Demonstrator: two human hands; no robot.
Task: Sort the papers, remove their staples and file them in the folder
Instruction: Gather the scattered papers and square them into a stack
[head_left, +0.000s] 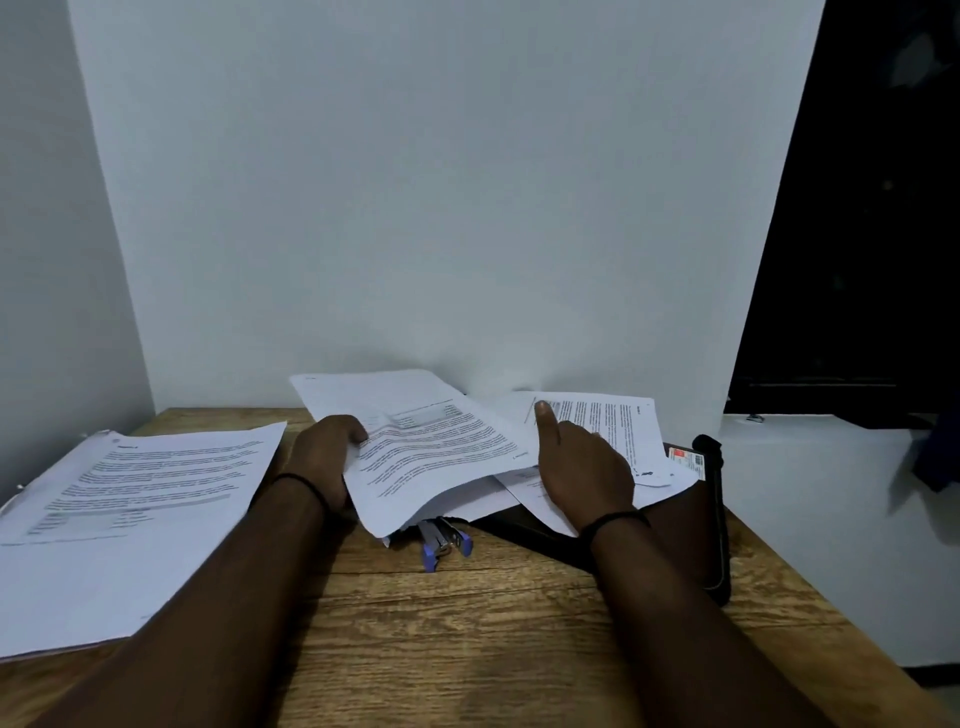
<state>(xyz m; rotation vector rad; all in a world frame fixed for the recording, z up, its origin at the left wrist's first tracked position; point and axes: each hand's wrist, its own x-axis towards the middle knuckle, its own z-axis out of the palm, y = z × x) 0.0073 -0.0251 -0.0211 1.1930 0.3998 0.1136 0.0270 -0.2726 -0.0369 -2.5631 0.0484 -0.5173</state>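
On the table (467, 623), a stapler (441, 543) poked out from under loose papers (436, 447). The left hand (324, 454) pinched their edge; the right hand (582, 467) pressed flat, empty, over the folder (691, 530) (mostly buried). A hasty pull might scatter sheets or drag the stapler off.
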